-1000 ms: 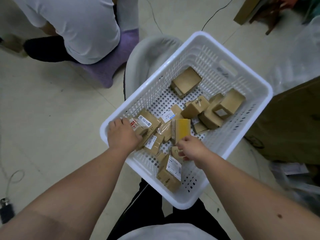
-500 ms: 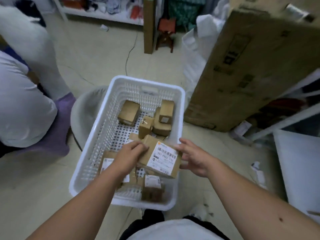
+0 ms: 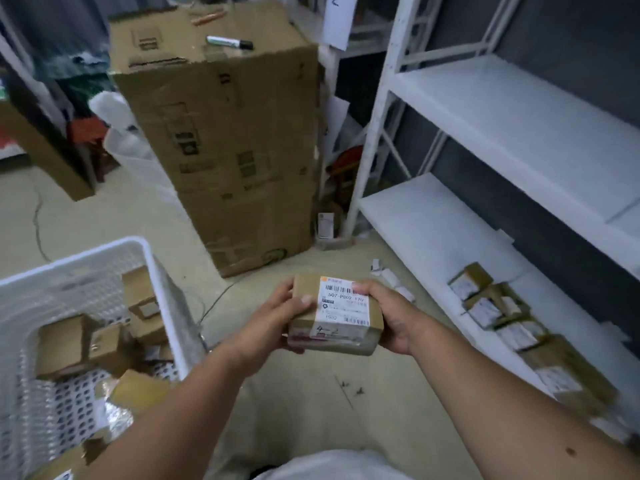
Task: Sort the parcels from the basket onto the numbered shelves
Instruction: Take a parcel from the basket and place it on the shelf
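Head view shows a small brown cardboard parcel (image 3: 335,315) held up over the floor, between both hands, in front of the person's body. Its top face carries a white shipping label (image 3: 343,300) with barcodes and printed codes, and "4-2" is handwritten on the tape just below the label. The left hand (image 3: 273,323) grips the parcel's left end: its thumb lies across the top face with the tip touching the label's left edge, and the other fingers curl under and around the near left side. The right hand (image 3: 394,318) grips the right end, thumb laid over the label's upper right corner, fingers wrapped beneath the box and out of sight. Both sets of fingers are clamped on the parcel, which sits roughly level, label up.

To the left stands the white perforated basket (image 3: 152,271), with more brown parcels (image 3: 86,344) lying loose inside it. To the right is a white metal shelving unit (image 3: 450,220); on its lowest shelf, near the right forearm, a cluster of labelled parcels (image 3: 498,306) is already placed. Beyond the hands a tall cardboard box (image 3: 225,150) stands on the floor beside the shelf post, with a marker pen (image 3: 229,42) lying on its top. Scraps of paper (image 3: 388,275) litter the floor near the shelf's foot.
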